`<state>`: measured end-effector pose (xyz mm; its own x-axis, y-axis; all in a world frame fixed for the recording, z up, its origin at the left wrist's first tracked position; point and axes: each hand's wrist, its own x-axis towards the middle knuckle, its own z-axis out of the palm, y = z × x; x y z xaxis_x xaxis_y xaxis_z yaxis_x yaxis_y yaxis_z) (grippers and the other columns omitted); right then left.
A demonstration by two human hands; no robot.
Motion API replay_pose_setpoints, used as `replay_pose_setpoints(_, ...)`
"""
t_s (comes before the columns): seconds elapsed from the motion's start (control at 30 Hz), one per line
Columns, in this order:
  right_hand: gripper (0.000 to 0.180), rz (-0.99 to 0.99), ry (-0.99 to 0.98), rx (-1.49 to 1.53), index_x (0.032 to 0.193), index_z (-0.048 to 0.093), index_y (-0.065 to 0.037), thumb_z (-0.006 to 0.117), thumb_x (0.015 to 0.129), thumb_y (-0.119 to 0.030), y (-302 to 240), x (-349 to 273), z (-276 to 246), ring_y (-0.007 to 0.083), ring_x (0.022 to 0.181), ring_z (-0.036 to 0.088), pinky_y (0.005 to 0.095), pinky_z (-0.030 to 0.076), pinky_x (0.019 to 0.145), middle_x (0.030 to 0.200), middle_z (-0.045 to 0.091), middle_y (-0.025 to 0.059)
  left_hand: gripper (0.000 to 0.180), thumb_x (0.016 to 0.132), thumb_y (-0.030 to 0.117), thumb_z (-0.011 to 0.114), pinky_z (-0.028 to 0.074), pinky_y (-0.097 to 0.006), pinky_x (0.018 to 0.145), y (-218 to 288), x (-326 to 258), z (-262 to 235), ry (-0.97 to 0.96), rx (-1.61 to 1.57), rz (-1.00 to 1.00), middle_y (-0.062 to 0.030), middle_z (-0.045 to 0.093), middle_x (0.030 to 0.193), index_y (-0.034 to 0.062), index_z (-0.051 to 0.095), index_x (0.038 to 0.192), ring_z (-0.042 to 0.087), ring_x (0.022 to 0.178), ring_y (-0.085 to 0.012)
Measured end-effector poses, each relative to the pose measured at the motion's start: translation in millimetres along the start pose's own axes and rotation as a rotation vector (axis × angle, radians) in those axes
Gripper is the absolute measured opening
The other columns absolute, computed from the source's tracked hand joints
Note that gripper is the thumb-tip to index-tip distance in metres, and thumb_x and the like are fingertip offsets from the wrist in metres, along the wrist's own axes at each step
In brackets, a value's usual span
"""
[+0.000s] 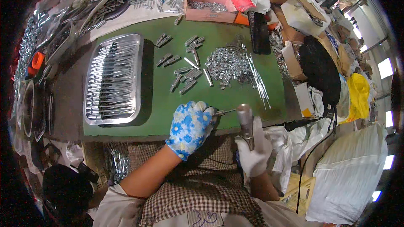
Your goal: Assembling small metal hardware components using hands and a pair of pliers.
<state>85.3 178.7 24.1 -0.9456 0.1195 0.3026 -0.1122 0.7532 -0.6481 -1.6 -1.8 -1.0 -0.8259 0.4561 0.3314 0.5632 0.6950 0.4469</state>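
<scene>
My left hand, in a white glove with blue flowers, is closed near the front edge of the green work surface. A thin metal rod sticks out to the right from its fingers; the rest of it is hidden. My right hand, in a plain white glove, is wrapped round a silver tube-shaped metal tool, held roughly upright beside the rod's end. Beyond the hands lie a heap of small shiny metal pieces, several long thin rods and small groups of metal sleeves.
A steel tray of rods in rows lies at the left. A pink box of small parts stands at the back, near a black oblong object. A yellow bag and white sacks are at the right. Another person's dark head shows lower left.
</scene>
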Motion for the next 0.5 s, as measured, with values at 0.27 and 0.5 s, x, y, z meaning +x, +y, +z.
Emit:
replay_pose_setpoints(0.27,0.060,0.379,0.015,-0.225,0.137,0.044,0.000,0.064,0.082,-0.014,37,33,-28,0.0291,0.110,0.060,0.0340,0.049,0.089,0.131,0.054,0.0232,0.033,0.066,0.018,0.073,0.044,-0.043,0.071,7,4,-5,0.032,0.028,0.034,-0.0073,0.056,0.090,0.0117,0.066,0.097,0.054,0.084,-0.0290)
replay_pose_setpoints(0.5,0.045,0.130,0.215,-0.897,0.129,0.053,-0.011,0.061,0.088,-0.030,116,78,-63,0.0408,0.095,0.057,0.0469,0.046,0.083,0.103,0.059,0.0213,0.012,0.074,0.019,0.063,0.045,-0.041,0.068,12,14,9,0.019,0.141,0.127,-0.0040,0.056,0.086,0.0134,0.064,0.085,0.057,0.083,-0.0260)
